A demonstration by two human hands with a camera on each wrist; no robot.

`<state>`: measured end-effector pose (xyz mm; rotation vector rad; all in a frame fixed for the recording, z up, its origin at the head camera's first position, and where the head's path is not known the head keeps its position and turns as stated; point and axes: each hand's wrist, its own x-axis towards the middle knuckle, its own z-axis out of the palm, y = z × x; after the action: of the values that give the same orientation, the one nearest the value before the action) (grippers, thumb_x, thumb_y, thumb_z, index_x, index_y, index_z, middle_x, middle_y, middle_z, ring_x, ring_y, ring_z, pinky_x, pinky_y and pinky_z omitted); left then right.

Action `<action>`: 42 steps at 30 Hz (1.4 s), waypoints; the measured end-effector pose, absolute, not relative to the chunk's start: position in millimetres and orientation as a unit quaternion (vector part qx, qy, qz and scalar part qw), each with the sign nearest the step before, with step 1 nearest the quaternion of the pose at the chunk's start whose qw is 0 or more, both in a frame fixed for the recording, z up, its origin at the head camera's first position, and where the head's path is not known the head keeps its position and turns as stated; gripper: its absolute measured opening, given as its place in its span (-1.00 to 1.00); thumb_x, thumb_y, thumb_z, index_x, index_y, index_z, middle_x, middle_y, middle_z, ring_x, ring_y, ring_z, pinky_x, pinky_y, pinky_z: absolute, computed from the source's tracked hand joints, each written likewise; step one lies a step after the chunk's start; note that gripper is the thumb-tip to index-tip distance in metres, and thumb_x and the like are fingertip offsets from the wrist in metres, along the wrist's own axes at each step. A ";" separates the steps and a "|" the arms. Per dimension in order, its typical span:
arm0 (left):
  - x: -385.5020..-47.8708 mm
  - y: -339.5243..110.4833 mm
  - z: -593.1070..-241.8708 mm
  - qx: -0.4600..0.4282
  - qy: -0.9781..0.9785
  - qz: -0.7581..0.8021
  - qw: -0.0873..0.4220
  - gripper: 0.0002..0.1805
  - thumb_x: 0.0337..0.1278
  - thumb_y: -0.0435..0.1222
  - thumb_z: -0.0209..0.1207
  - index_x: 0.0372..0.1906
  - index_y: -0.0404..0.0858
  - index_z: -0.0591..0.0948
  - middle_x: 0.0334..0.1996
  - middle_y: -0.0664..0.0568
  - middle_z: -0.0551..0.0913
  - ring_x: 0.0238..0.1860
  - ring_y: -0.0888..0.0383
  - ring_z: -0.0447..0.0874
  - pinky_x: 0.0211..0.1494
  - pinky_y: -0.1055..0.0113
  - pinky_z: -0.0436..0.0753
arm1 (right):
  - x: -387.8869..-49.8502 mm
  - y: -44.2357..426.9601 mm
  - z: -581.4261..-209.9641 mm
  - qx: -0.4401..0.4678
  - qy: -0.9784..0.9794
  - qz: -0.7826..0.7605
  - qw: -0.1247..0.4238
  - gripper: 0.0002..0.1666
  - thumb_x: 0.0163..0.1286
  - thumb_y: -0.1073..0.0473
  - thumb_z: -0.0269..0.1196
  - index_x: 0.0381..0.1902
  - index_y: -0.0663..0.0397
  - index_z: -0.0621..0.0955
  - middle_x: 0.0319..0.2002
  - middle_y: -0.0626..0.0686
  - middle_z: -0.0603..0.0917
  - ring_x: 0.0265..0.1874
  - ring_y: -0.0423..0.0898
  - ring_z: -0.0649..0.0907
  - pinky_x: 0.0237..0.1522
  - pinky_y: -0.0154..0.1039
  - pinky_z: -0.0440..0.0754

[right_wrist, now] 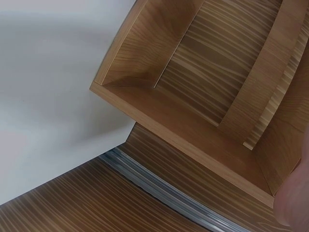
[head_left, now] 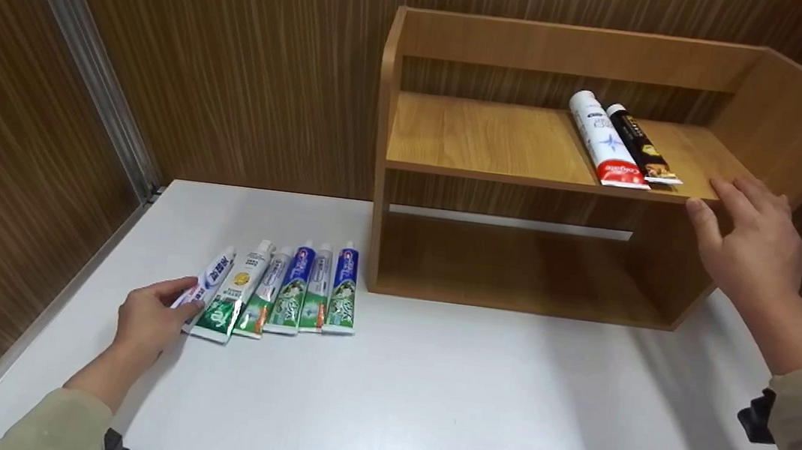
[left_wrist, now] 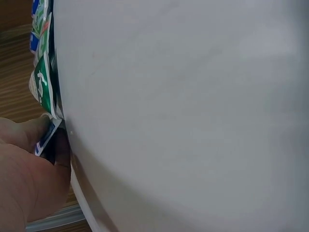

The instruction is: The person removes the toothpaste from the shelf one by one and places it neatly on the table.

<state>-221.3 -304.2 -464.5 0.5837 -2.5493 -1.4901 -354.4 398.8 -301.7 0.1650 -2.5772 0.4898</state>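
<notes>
Left hand (head_left: 150, 317) pinches a slim white toothpaste tube with blue lettering (head_left: 215, 274), lower left in the head view. Right hand (head_left: 758, 239), thumb and fingers apart, touches a brown wooden shelf (head_left: 486, 138) at right.

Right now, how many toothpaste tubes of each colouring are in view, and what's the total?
Blue-and-green tubes: 2
Silver-and-green tubes: 2
White-and-green tube: 1
White-and-blue tube: 1
White-and-red tube: 1
Black tube: 1
Total: 8
</notes>
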 end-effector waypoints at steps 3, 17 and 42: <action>-220.8 -305.3 -464.7 0.193 -0.851 -0.484 0.062 -0.44 0.51 -0.37 0.23 0.52 -0.34 0.45 0.48 -0.36 0.44 0.54 -0.26 0.34 0.51 -0.02 0.45 | -354.4 399.2 -301.8 0.062 -0.948 0.180 0.255 -0.22 0.70 -0.24 -0.01 0.64 0.08 0.31 0.59 0.38 0.25 0.62 0.37 0.13 0.66 0.17 -0.19; -221.3 -308.4 -465.7 0.193 -0.852 -0.484 0.040 -0.41 0.53 -0.32 0.23 0.54 -0.37 0.42 0.52 -0.35 0.38 0.55 -0.28 0.30 0.50 -0.02 0.46 | -352.7 399.0 -300.7 0.065 -0.946 0.175 0.264 -0.23 0.70 -0.23 -0.01 0.62 0.13 0.34 0.55 0.40 0.31 0.63 0.34 0.13 0.66 0.18 -0.15; -221.1 -306.2 -466.8 0.196 -0.860 -0.469 0.047 -0.38 0.51 -0.31 0.26 0.54 -0.39 0.40 0.48 -0.37 0.43 0.51 -0.30 0.37 0.47 -0.05 0.50 | -353.3 397.5 -301.5 0.061 -0.948 0.180 0.254 -0.22 0.70 -0.23 -0.02 0.64 0.10 0.31 0.59 0.39 0.26 0.64 0.33 0.09 0.66 0.16 -0.20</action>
<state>-221.1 -306.2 -466.8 0.5988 -2.6219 -1.4313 -353.3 397.5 -301.5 0.1659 -2.5772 0.4888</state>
